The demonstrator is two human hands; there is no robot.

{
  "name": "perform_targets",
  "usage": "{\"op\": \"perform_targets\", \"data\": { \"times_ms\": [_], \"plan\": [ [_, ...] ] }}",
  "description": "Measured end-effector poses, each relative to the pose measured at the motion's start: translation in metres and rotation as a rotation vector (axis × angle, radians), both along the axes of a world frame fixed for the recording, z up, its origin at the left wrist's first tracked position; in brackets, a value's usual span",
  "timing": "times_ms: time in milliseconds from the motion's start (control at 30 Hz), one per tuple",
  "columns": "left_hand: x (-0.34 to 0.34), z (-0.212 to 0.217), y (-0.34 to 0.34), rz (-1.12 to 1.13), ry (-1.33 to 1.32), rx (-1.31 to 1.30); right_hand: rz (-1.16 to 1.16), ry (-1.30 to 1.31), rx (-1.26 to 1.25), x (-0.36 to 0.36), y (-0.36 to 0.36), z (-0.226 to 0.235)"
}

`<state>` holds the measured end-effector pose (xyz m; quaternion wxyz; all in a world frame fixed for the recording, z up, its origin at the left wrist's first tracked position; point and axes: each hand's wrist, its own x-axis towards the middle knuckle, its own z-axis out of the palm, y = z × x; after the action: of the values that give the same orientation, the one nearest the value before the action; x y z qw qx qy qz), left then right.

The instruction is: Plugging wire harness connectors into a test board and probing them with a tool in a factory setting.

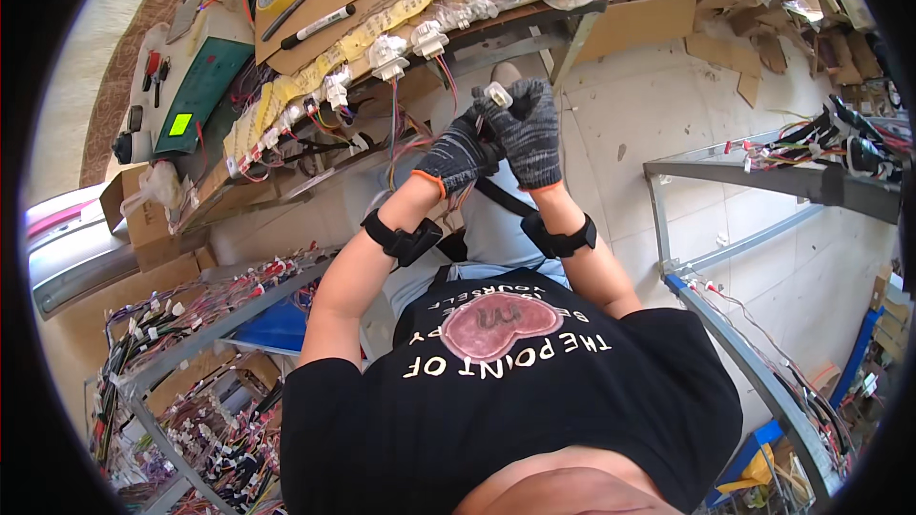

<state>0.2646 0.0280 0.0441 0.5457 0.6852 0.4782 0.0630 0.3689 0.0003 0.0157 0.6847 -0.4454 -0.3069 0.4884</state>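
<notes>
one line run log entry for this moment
left hand: gloved, on wires | right hand: gloved, pinching white connector | coloured wires: run from connector | workbench: ahead

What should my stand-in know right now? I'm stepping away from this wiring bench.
Left hand: gloved, gripping the coloured wires just below the connector.
Right hand: gloved, pinching the small white connector at its top.
Both are raised in front of the bench, where a row of white connectors sits wired.
Whether this one's wires are all seated cannot be told.
</notes>
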Motion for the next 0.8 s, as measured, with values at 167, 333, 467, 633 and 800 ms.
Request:
{"op": "perform_targets", "data": {
  "times_ms": [167,333,467,633,800],
  "plan": [
    [-0.006,-0.028,0.023,0.168,-0.298,-0.258,0.037,-0.154,-0.035,0.002,0.043,-0.008],
    [-0.013,-0.014,0.04,0.156,-0.243,-0.303,0.203,-0.041,-0.081,0.01,0.049,0.01],
    [-0.011,-0.01,0.047,0.181,-0.328,-0.351,-0.05,-0.469,0.052,0.0,0.064,-0.008],
    [-0.013,-0.011,0.054,0.201,-0.306,-0.318,-0.134,-0.651,0.121,-0.004,0.072,0.009],
    [-0.008,-0.004,0.056,0.148,-0.176,-0.299,-0.203,-0.786,0.07,-0.004,0.063,0.018]
  ]
}}
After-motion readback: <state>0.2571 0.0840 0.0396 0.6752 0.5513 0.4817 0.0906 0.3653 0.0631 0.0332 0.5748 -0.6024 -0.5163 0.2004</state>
